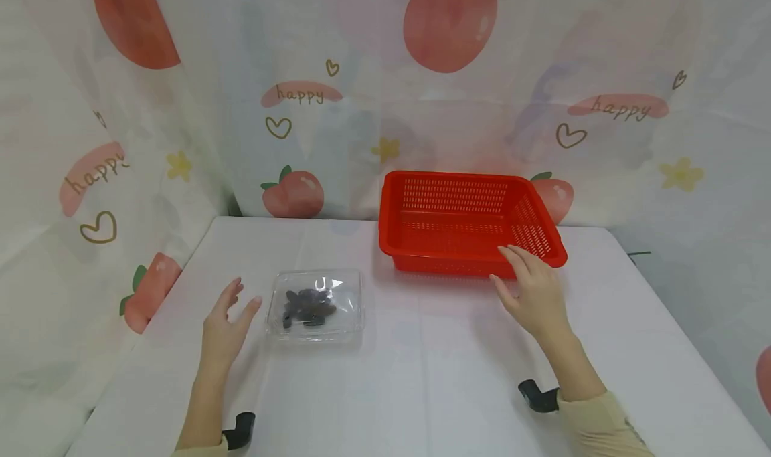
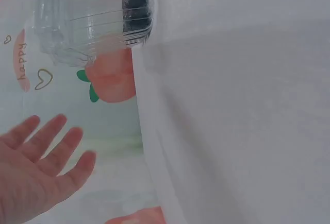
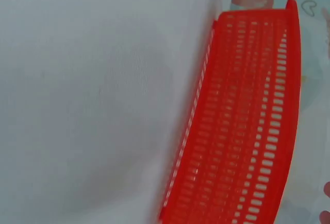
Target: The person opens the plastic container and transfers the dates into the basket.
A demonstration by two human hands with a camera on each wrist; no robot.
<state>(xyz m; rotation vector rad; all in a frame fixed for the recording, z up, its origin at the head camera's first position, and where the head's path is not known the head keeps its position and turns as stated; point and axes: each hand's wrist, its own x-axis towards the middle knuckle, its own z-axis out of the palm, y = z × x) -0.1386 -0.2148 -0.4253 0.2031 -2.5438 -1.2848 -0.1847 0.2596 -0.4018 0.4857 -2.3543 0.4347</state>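
Observation:
A clear plastic box (image 1: 346, 310) with a closed lid stands on the white table, left of the middle. Inside it lies a small heap of dark pieces (image 1: 310, 307), dark and glossy in the left wrist view. Just left of the box my left hand (image 1: 225, 330) hovers with spread fingers, holding nothing. A red slotted plastic basket (image 1: 446, 264) sits at the back of the table, right of the middle. In front of its near right corner is my right hand (image 1: 535, 296), fingers loosely bent and free of any object, fingertips overlapping the rim in the head view.
The white-covered table (image 1: 397, 390) ends at a back edge against a printed cloth curtain (image 1: 470, 122). Similar cloth hangs at the left and right. A black wrist mount (image 1: 538, 397) sticks out at my right wrist, another (image 1: 242, 430) at my left.

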